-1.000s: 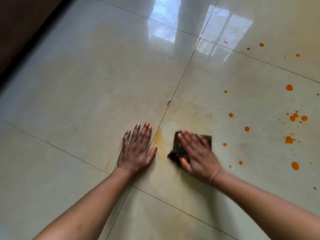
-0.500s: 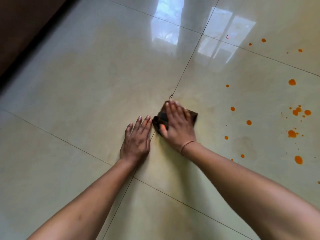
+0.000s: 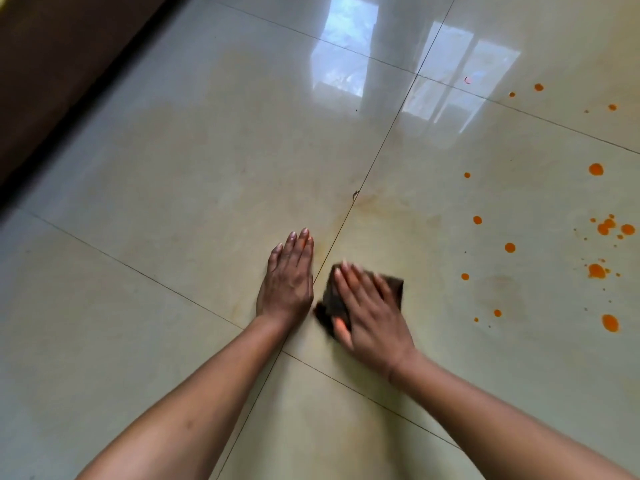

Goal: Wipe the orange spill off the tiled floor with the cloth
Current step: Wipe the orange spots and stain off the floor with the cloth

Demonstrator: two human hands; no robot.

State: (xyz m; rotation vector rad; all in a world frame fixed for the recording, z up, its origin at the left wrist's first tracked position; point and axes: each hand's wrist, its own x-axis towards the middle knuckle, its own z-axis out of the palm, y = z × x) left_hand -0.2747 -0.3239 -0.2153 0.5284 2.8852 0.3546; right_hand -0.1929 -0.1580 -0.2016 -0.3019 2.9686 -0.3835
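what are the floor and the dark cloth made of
Floor: likely glazed ceramic or polished stone tile, cream and glossy; it shows a window reflection and thin joint lines. Cloth: dark brown, apparently soft fabric, rumpled under the right hand; fibre unclear.

- You get soft, even daylight; the glossy tiled floor [image 3: 194, 174] reads bright.
- Window reflections [image 3: 343, 60] glare bluish-white near the top centre.
- Your right hand [image 3: 372, 317] and the cloth [image 3: 393, 289] are motion-blurred; your left hand [image 3: 289, 285] looks sharper.
- The wide lens stretches the bottom edge; the upper-left corner falls dark.
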